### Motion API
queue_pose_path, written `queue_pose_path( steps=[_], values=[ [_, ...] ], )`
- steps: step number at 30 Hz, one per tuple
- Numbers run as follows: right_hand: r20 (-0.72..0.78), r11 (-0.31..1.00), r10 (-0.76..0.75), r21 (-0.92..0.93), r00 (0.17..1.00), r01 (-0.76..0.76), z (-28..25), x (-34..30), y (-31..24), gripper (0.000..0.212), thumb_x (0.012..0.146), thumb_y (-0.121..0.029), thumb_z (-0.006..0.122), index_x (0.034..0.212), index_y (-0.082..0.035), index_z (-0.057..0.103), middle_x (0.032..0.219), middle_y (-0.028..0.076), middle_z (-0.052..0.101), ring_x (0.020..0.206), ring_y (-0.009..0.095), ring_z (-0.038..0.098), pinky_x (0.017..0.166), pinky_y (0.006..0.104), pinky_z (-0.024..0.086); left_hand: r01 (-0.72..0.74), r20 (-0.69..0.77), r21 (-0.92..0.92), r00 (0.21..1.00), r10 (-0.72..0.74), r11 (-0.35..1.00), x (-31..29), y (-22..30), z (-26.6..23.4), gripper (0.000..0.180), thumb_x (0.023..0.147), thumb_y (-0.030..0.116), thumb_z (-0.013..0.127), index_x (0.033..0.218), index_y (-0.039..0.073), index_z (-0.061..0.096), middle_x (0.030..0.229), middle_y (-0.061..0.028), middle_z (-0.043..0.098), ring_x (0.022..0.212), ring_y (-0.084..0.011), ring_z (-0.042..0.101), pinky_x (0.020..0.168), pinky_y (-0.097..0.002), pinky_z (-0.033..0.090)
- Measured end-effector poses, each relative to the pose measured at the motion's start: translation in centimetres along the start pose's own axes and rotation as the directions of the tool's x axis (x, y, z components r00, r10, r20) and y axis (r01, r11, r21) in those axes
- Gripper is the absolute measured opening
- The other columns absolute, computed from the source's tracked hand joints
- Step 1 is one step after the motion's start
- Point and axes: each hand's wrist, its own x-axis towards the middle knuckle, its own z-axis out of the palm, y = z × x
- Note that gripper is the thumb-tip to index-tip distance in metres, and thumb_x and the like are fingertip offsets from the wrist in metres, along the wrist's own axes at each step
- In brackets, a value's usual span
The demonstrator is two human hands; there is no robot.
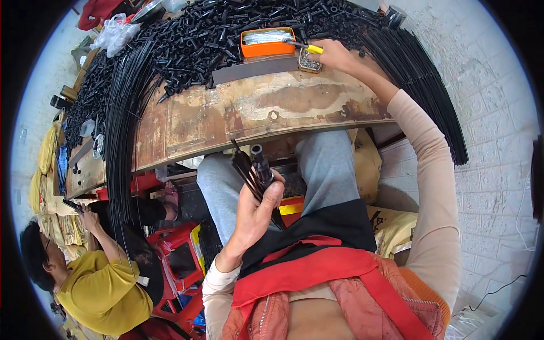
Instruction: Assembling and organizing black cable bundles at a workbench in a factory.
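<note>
Above my lap, my left hand [255, 212] is wrapped round an umbrella frame [260, 164]: a black tube whose open end points up, with thin black ribs bunched beside it. My right hand [335, 55] reaches over the far side of the workbench, closed on yellow-handled pliers [314, 49]. The metal end of the pliers points left, over the right end of an orange box [269, 49] filled with thin whitish strips. Just below the pliers stands a small tin [309, 69] of tiny metal pieces.
A wooden workbench [226, 119] spans in front of my knees. Heaped black tube parts [198, 39] cover its far side. Bundles of long black rods [122, 113] hang over its left side and more rods [411, 73] its right. A co-worker [96, 283] in yellow sits at left, beside a red stool [181, 255].
</note>
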Motion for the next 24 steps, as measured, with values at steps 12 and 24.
queue_pose_path(
  steps=[12, 24],
  values=[
    [0.419, 0.352, 0.163, 0.821, 0.893, -0.449, -1.2, 1.9, 2.0, 0.014, 0.084, -0.014, 0.068, 0.086, -0.002, 0.062, 0.071, 0.003, 0.057, 0.056, 0.012, 0.055, 0.049, 0.0261, 0.046, -0.085, 0.0, 0.0, 0.996, 0.085, 0.996, -1.7, -0.5, 0.0, 0.02, 0.101, 0.021, 0.053, 0.103, 0.001, 0.05, 0.071, 0.0012, 0.046, 0.061, -0.0073, 0.042, 0.055, -0.0237, 0.037],
    [0.393, -0.239, -0.211, 0.867, 0.895, -0.437, -0.1, -17.7, -16.0, 0.019, 0.092, -0.017, 0.064, 0.102, -0.002, 0.058, 0.086, 0.002, 0.056, 0.07, 0.008, 0.055, 0.06, 0.024, 0.044, -0.183, 0.014, -0.12, 0.982, 0.186, 0.976, -1.3, -0.9, -0.9, 0.039, 0.101, 0.029, 0.049, 0.127, 0.0, 0.043, 0.069, 0.0006, 0.042, 0.058, -0.0079, 0.038, 0.053, -0.0236, 0.034]
  ],
)
